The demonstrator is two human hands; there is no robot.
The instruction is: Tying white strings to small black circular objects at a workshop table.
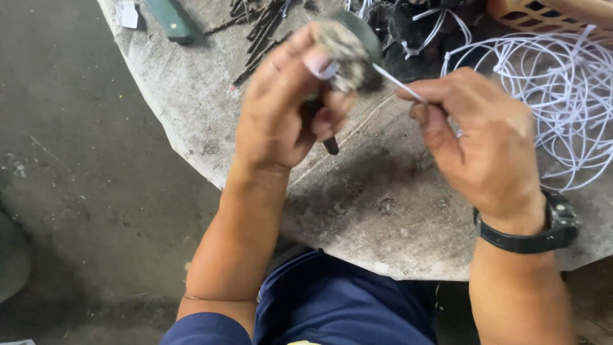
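Observation:
My left hand [281, 108] is raised over the worn grey table [377, 211] and grips a dark tool with a black handle end [330, 145] and a grimy, rounded head [350, 48]; the thumb presses on the head. My right hand [479, 140], with a black wristwatch [543, 233] on the wrist, pinches a thin white wire [399, 82] that runs to the tool's head. The fingers hide how the wire meets the tool.
A loose tangle of white wire [562, 83] lies at the right of the table. Dark rods [262, 32], a green bar [169, 19] and dark clutter sit at the far edge. An orange basket [543, 16] stands at top right. Dark concrete floor [83, 191] lies left.

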